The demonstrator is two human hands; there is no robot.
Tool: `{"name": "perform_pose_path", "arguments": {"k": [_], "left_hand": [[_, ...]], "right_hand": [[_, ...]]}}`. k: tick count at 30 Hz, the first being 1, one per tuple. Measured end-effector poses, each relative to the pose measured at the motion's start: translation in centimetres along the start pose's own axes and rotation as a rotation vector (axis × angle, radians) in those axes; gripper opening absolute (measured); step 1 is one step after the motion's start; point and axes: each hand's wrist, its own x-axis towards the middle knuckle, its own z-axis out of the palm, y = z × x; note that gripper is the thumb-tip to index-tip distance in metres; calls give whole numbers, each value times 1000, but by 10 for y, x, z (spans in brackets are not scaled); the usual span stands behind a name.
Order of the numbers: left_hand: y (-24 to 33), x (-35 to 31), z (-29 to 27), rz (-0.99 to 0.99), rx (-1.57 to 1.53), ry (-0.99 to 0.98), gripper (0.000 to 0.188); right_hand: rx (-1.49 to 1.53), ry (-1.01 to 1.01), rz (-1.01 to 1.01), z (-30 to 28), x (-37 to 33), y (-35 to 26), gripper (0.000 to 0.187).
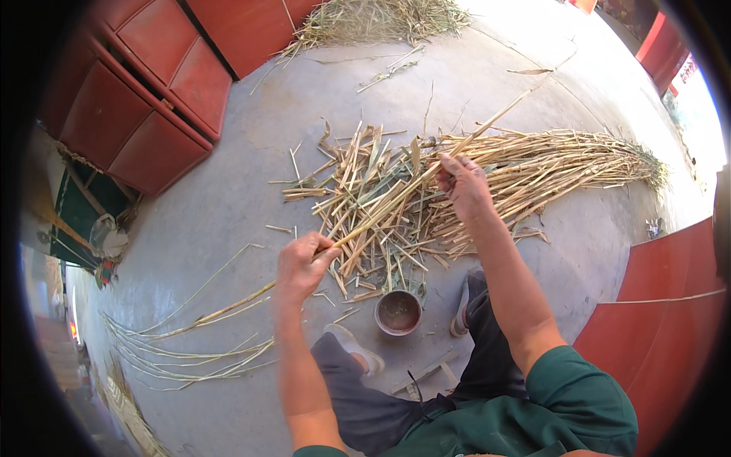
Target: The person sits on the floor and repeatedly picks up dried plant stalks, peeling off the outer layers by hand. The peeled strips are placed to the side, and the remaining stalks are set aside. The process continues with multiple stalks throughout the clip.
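A long, dry plant stalk (392,203) is held at a slant across my front, its thin end pointing to the far right. My left hand (303,265) is closed round its lower part, and the stalk seems to run on beyond it toward the left floor. Farther up, my right hand (463,183) pinches the same stalk between thumb and fingers. Beneath the stalk lies a loose heap of short cut stalk pieces (358,247) with some leaves. A large bundle of long stalks (571,160) spreads to the right, just behind my right hand.
A small round metal pot (398,313) stands between my feet. Thin bent stems (190,373) lie on the floor at left. Red panelled doors (145,107) stand at far left, and a red panel (655,327) at right. A straw pile (381,21) lies at the back.
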Motion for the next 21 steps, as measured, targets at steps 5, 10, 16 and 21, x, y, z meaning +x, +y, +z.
{"name": "perform_pose_path", "arguments": {"k": [5,10,16,21], "left_hand": [[-27,-14,-25,-122,-90,-48,18],[31,19,33,224,14,161,20],[13,19,23,-7,-185,138,20],[15,19,24,-64,-167,94,22]], "right_hand": [[-141,-24,-17,2,-9,-1,17],[-213,-348,116,45,-57,52,25],[-67,-82,47,19,-29,24,24],[202,-162,205,13,-26,18,27]]}}
